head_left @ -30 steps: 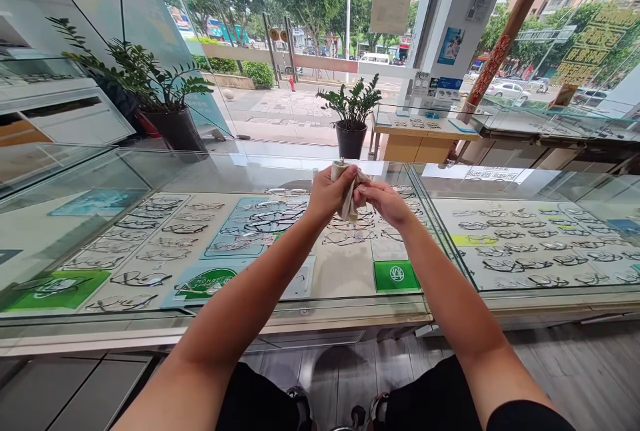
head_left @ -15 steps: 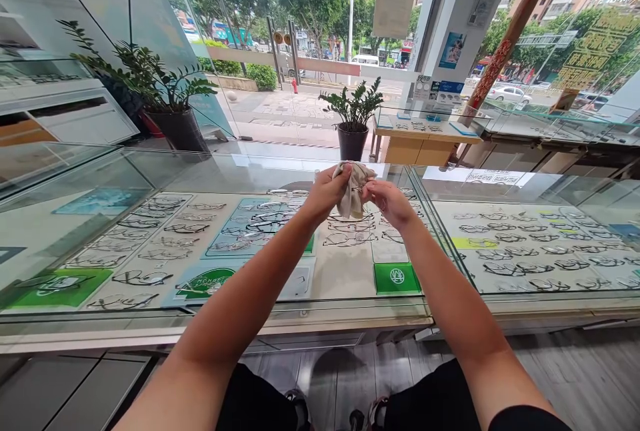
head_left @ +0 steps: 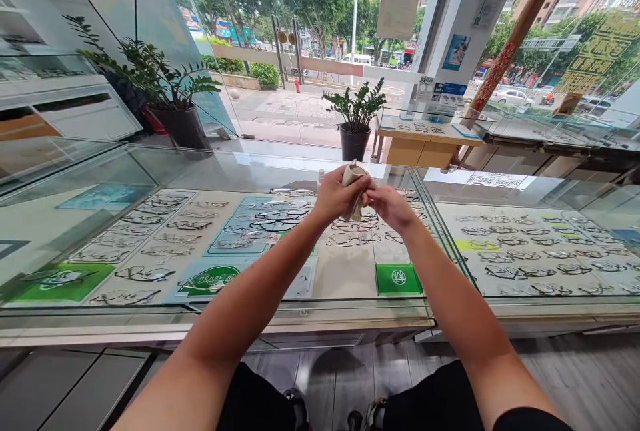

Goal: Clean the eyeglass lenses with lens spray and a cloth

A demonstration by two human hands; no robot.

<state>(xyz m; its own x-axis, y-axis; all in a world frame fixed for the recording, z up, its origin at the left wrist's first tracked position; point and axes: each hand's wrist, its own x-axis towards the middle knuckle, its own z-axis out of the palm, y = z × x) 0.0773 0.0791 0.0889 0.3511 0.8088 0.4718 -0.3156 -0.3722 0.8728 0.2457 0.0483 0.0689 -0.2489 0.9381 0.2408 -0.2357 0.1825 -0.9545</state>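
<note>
Beige cloth (head_left: 351,175) in the left grip (head_left: 336,196), green card with white logo (head_left: 399,278) below it, black pot (head_left: 353,143) beyond, pale teal mat (head_left: 260,221) left.

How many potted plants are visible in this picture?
2. The large potted plant stands at the left, behind the glass counter; the small potted plant stands at the centre, beyond the counter. More may be hidden.

One left hand (head_left: 337,196) and one right hand (head_left: 393,208) share one beige cloth (head_left: 353,175) above the counter (head_left: 300,316); two potted plants (head_left: 167,94) (head_left: 356,118) stand beyond the counter; spectacle frames (head_left: 273,221) under its glass run to dozens, uncounted.
</note>
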